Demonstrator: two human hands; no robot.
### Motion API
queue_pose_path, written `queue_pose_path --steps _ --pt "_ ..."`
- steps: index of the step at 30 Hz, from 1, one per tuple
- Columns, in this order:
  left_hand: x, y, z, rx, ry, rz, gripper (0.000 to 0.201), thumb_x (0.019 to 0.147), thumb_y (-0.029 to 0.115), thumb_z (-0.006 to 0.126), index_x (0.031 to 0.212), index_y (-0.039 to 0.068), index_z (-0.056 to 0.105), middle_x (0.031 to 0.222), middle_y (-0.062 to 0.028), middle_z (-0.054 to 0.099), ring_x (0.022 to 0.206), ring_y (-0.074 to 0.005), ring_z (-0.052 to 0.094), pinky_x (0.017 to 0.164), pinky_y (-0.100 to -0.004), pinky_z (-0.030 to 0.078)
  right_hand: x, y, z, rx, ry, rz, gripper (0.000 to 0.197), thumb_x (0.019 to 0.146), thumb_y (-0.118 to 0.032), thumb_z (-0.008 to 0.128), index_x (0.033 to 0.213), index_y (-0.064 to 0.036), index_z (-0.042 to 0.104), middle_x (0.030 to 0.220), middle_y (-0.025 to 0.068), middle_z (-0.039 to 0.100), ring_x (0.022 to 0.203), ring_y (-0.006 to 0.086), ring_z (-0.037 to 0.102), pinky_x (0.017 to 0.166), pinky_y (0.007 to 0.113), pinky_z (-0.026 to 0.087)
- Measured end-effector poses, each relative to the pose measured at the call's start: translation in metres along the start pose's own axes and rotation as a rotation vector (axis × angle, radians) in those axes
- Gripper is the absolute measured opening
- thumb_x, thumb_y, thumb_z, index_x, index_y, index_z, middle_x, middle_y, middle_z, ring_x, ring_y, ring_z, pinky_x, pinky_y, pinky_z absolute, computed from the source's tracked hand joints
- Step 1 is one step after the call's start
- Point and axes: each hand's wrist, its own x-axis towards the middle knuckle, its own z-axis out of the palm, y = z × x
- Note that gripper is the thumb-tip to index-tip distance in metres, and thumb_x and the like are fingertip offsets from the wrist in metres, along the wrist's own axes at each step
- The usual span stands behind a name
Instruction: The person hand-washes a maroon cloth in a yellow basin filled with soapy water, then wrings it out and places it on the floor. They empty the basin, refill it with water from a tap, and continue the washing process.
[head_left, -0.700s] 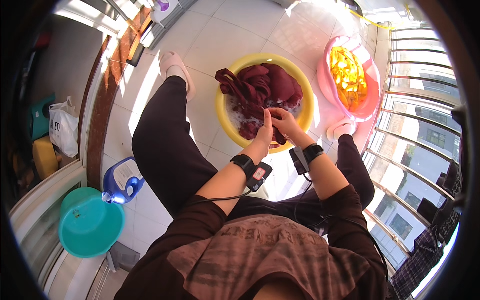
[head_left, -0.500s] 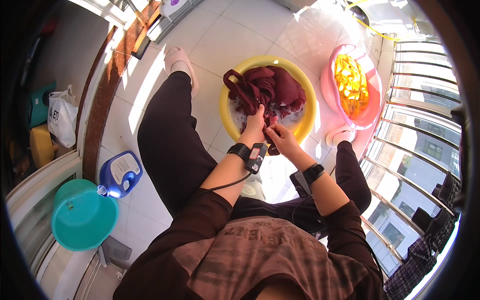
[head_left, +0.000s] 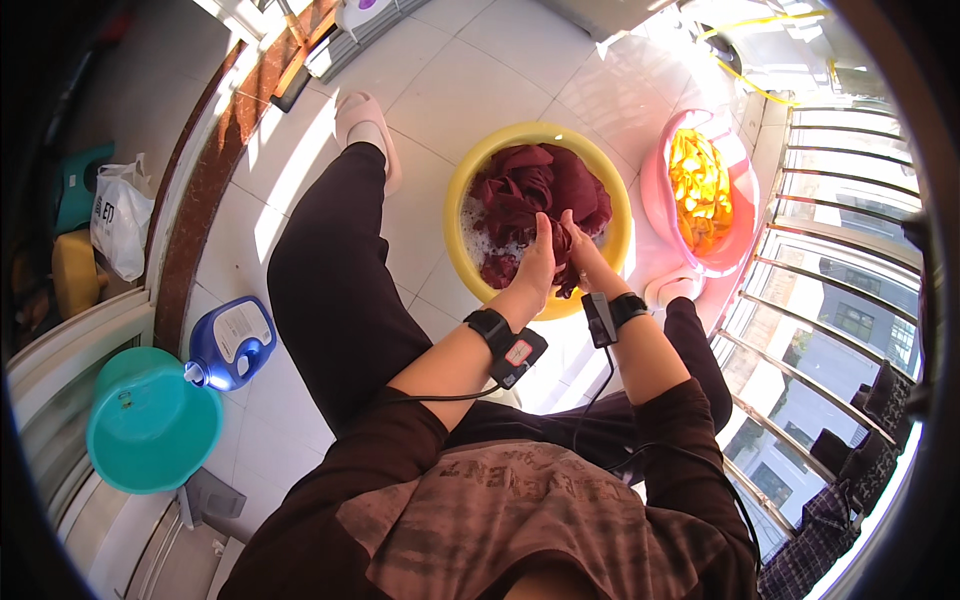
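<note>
A wet maroon cloth garment (head_left: 525, 183) lies bunched in a yellow basin (head_left: 455, 190) on the floor between my legs. White suds (head_left: 474, 228) float along the basin's left side. Over the near part of the basin, my left hand (head_left: 538, 266) and my right hand (head_left: 588, 258) face each other, thumbs up. A gathered fold of the garment is pinched between them. The fingertips are mostly hidden by the cloth and the palms. Each wrist wears a black strap with a small box on it.
A pink basin (head_left: 745, 225) holding yellow cloth (head_left: 700, 185) stands to the right, beside the railing (head_left: 795, 270). To my left are a blue detergent bottle (head_left: 232, 345) and a teal basin (head_left: 150, 455). A white plastic bag (head_left: 122, 220) sits beyond the door frame.
Both hands have turned upright with thumbs raised and come closer together around the fold. The raised part of the garment at the basin's far left has dropped down into the basin.
</note>
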Motion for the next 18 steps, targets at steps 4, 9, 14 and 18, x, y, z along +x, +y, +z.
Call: queue_pose_path --steps 4,9,14,18 --pt "0.007 -0.021 -0.007 0.011 0.001 0.003 0.108 0.075 0.087 0.023 0.138 0.000 0.038 0.134 -0.0123 0.047 0.123 -0.0219 0.046 0.100 -0.0329 0.038 -0.012 0.002 0.002 -0.031 -0.130 -0.038 0.031 0.091 -0.028 0.060 0.112 -0.0050 0.061 0.088 0.0042 0.064 0.077 0.0108 0.060 0.070 0.024 0.049" --pt "0.032 -0.004 -0.041 -0.199 0.114 -0.129 0.078 0.081 0.076 0.040 0.107 0.003 0.052 0.090 -0.0077 0.058 0.077 -0.0177 0.060 0.065 -0.0299 0.050 -0.022 0.018 0.017 -0.426 -0.023 -0.423 0.018 0.089 -0.008 0.059 0.106 -0.0018 0.061 0.083 0.0019 0.063 0.074 0.0089 0.058 0.070 0.024 0.048" --pt "0.051 0.010 -0.050 -0.278 0.243 0.160 0.045 0.089 0.047 0.058 0.097 0.004 0.049 0.079 -0.0043 0.052 0.063 -0.0158 0.054 0.052 -0.0270 0.046 -0.053 0.018 0.027 -0.715 -0.014 -0.484 0.026 0.091 -0.028 0.058 0.087 -0.0025 0.062 0.075 0.0147 0.059 0.068 0.0261 0.057 0.064 0.035 0.046" --pt "0.039 -0.004 -0.038 -0.305 0.292 0.141 0.040 0.092 0.042 0.055 0.105 0.004 0.052 0.089 -0.0042 0.055 0.081 -0.0169 0.055 0.072 -0.0309 0.049 -0.030 0.019 0.045 -0.647 0.140 -0.553 0.036 0.093 -0.034 0.052 0.082 -0.0012 0.062 0.071 0.0183 0.059 0.067 0.0334 0.059 0.064 0.037 0.047"
